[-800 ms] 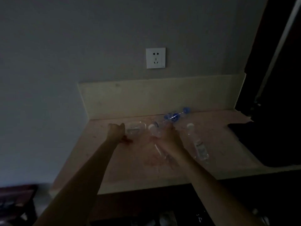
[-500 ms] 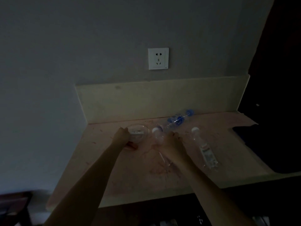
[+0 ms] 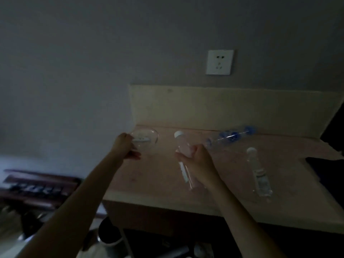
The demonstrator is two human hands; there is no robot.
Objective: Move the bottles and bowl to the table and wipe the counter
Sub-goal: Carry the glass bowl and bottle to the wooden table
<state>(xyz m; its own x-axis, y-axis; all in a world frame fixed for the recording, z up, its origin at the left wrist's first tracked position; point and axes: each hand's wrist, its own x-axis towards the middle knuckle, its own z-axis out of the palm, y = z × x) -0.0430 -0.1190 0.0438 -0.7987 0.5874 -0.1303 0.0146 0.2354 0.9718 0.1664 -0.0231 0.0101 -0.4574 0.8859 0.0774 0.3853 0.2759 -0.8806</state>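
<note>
The room is dim. My left hand grips the near rim of a clear glass bowl at the counter's left end. My right hand holds a clear bottle with a white cap around its middle, lifted and tilted above the pinkish counter. A second white-capped clear bottle lies on the counter to the right. A third bottle with a blue label and blue cap lies near the backsplash.
A cream backsplash runs behind the counter, with a white wall socket above it. A dark object sits at the counter's right end. Dark wooden furniture stands lower left; a round container sits below the counter edge.
My right hand has lifted the white-capped bottle off the counter. My left hand has closed on the bowl's rim. The view has swung left, so the counter sits further right.
</note>
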